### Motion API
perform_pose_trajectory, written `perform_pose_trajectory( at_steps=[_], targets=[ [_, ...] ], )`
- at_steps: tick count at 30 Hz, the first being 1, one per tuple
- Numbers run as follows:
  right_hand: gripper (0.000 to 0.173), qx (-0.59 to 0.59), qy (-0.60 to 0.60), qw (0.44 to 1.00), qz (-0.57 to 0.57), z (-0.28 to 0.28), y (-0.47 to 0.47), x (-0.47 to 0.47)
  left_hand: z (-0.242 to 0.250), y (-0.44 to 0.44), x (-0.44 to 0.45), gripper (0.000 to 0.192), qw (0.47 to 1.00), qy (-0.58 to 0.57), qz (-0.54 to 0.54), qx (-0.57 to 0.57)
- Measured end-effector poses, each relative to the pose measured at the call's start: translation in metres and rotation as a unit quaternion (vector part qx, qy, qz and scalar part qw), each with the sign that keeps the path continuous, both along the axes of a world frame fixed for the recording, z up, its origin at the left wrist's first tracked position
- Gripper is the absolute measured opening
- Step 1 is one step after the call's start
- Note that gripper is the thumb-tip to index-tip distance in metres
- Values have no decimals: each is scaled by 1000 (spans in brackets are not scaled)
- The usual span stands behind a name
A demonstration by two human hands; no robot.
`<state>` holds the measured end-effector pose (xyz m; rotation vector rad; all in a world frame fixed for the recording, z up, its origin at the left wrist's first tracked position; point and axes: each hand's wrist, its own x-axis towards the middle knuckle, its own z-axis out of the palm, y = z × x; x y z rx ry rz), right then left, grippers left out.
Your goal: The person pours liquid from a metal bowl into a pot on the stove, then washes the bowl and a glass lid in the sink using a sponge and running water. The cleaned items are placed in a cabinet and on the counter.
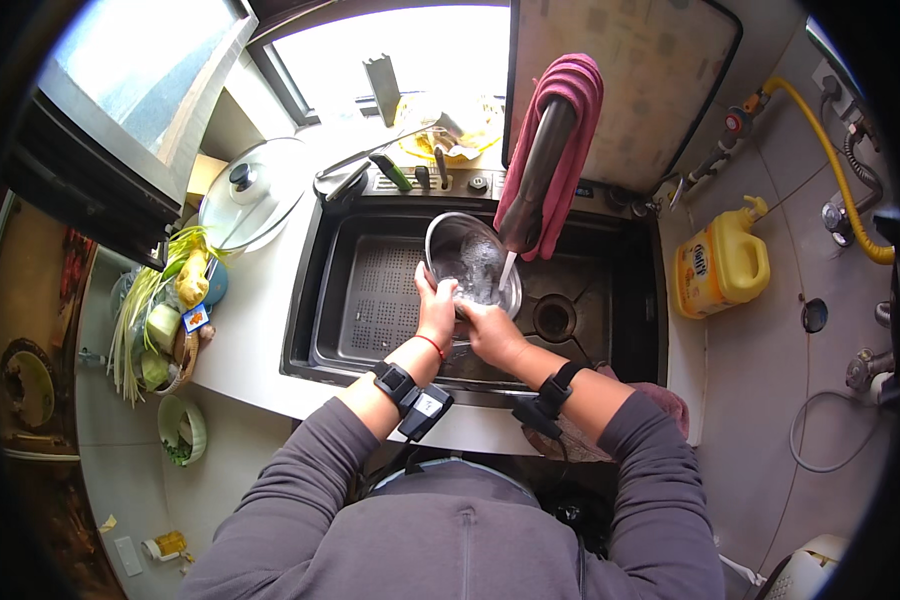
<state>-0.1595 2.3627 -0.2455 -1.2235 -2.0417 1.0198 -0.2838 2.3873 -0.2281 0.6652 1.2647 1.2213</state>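
Over the dark sink [630, 300], a stainless steel bowl [439, 240] is tilted towards me beneath a running tap. A stream of water [507, 271] falls from the faucet [544, 172] into it, and the water inside is bubbling. My left hand [436, 311] grips the bowl's near left side. At the near rim my right hand [491, 330] also holds it, with the two hands close together. Some fingers are hidden under the bowl. A pink cloth [592, 90] hangs over the faucet's neck.
A perforated tray [382, 300] lies in the sink's left half, with the drain [555, 316] on the right. Left on the counter are a glass lid [259, 195] and a vegetable basket [187, 364]. A yellow detergent jug [720, 259] stands right. An open window sash [187, 112] juts in.
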Motion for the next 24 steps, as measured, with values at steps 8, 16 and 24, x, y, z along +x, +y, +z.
perform_pose_trajectory(
  at_steps=[8,16,24],
  targets=[
    [48,195,-340,907,157,-9,16,83,25,7,-56,43,965,72,-209,-140],
    [16,190,-275,936,111,-1,18,46,21,-3,-26,65,997,22,-58,-47],
    [33,91,-11,991,101,-2,-4,11,-8,1,-34,55,997,1,-79,-23]
  ],
)
